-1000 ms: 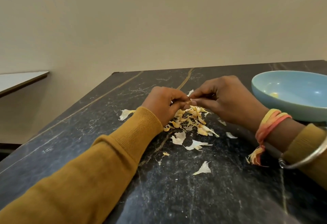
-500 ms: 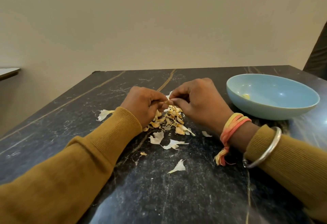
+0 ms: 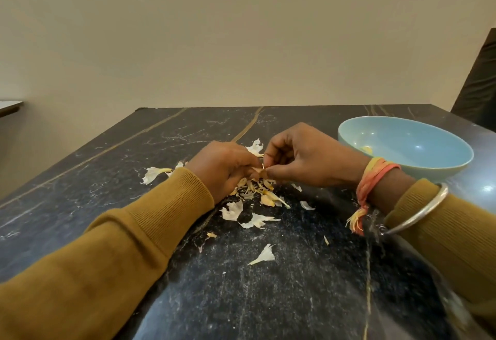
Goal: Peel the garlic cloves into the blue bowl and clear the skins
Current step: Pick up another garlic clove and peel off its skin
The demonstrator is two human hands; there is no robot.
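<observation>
Plain beige wall [image 3: 241, 30] across the upper half. Below it one black marbled desk [image 3: 295, 299], veined in gold and white: far edge straight across at 12 o'clock, left edge running off toward 8 o'clock. Broad bare stretch at 6 o'clock, another from 9 to 11 o'clock. Sliver of a pale ledge [image 3: 9, 105] past the left edge; dark shape [image 3: 480, 84] beyond the corner at 2 o'clock. Two mustard sleeves [image 3: 120, 259] coming in from 7 and 4 o'clock. One blue bowl [image 3: 434, 171] at 2 o'clock of the hands, upright near the right edge, with one yellowish piece [image 3: 367, 149] low on its left inner wall. Left hand [image 3: 225, 169] curled round one garlic clove [image 3: 259, 171]; right hand [image 3: 308, 161] pinching that clove's tip between thumb and forefinger, just above the desk. On the right wrist one orange-yellow thread band [image 3: 373, 175] and one silver bangle [image 3: 421, 210]. Directly beneath the hands, one heap of skins [image 3: 264, 192]. At least eight loose flakes [image 3: 264, 256] scattered round it from 9 through 6 to 3 o'clock, one more at 12.
</observation>
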